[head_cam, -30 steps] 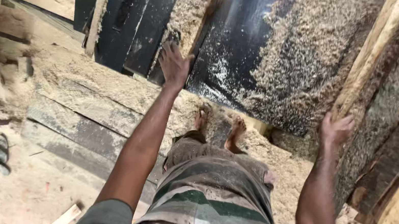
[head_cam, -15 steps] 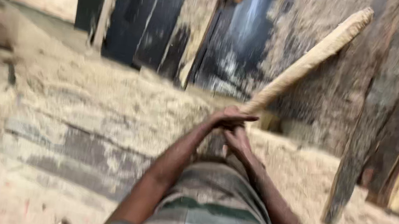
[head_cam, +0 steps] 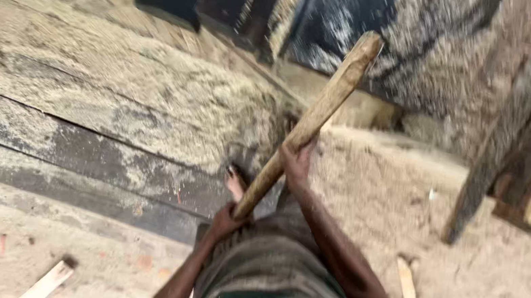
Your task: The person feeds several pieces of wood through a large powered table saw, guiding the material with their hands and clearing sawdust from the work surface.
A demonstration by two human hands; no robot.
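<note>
Gripping a long wooden pole [head_cam: 313, 121] two-handed: left hand [head_cam: 227, 219] clamped at its lower end, right hand [head_cam: 296, 160] wrapped higher up. Looks mid-lift; next needs firm footing on the sawdust-covered planks [head_cam: 113, 115] below.

Wearer: bare forearms and bare foot [head_cam: 234, 182] noted; grey garment with dark green stripes [head_cam: 274, 287], dusted with sawdust, worn below the forearms.
</note>
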